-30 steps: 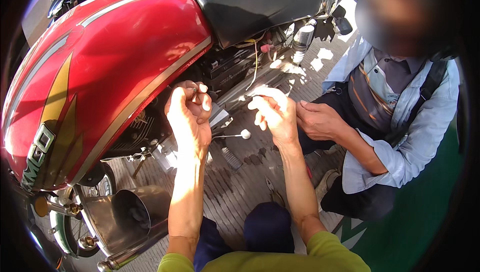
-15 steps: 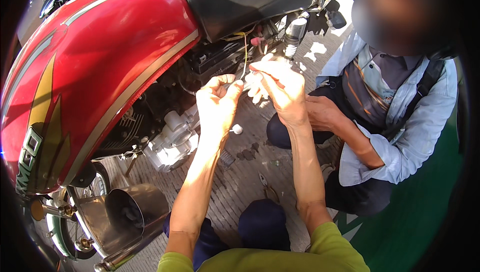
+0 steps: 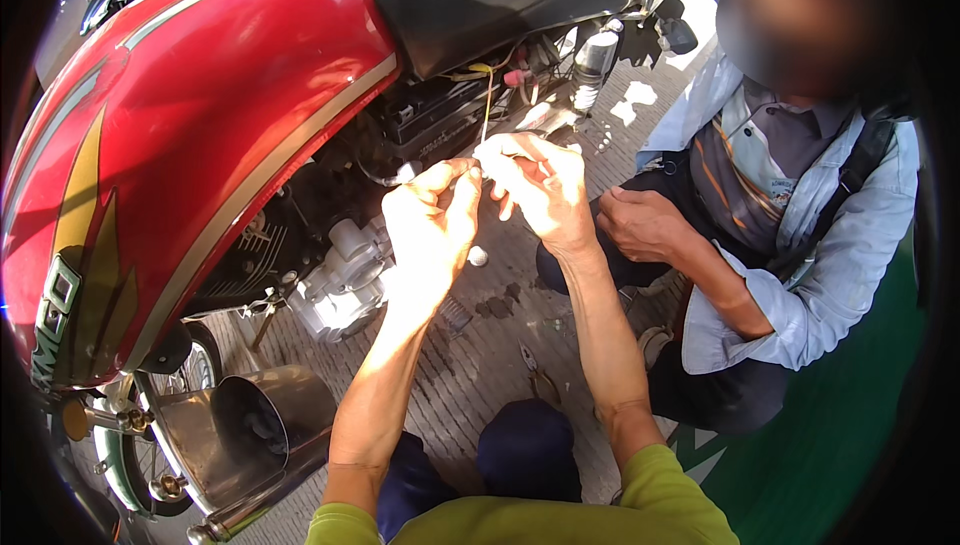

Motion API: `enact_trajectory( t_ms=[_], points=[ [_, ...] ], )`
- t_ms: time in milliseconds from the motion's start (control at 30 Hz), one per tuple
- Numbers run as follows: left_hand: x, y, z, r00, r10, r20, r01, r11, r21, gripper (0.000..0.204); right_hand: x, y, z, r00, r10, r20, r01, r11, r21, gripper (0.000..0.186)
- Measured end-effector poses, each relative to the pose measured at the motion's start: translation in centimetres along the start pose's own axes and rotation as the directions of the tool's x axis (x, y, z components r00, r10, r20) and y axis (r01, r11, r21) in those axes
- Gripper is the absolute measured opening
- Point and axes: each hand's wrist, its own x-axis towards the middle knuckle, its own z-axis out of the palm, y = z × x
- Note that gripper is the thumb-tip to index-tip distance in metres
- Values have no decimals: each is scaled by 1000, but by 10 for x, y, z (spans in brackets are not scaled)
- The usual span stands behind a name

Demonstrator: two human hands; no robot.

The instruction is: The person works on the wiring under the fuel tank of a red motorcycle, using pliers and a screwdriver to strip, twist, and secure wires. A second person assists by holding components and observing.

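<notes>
Just beyond the right hand point(image 3: 545, 192) — a thin wire point(image 3: 487, 107), running down to it

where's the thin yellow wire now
In the head view, upper middle, the thin yellow wire hangs below the black seat and runs down to the right hand, with the left hand close beside it.

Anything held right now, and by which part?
Apparently the thin wire, at its lower visible end, where the left hand and right hand come close together; which one pinches it can't be told.
</notes>
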Motion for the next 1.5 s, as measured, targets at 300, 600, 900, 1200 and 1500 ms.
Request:
enact_trajectory(
  t_ms=[300, 600, 900, 1200, 1500],
  points=[
    [-4, 3, -3, 993, 97, -69, -85, 982, 166, 10, -4, 9, 13, 998, -54, -12, 55, 998, 30, 17],
    [18, -1, -11, 914, 350, 205, -403, 841, 361, 11, -2, 5, -5, 999, -28, 17, 26, 992, 124, 15],
    [29, -13, 5, 846, 402, 351, -504, 818, 278, 12, -13, 11, -13, 982, -51, -182, 36, 996, -80, 9],
    [45, -18, 17, 795, 450, 407, -570, 783, 248, 9, -9, 9, -29, 980, 57, -190, -45, 997, 67, 10],
    [49, -9, 24, 749, 473, 464, -645, 682, 346, 12, -8, 15, -31, 961, 4, -275, 1, 1000, 18, 12]
  ],
)
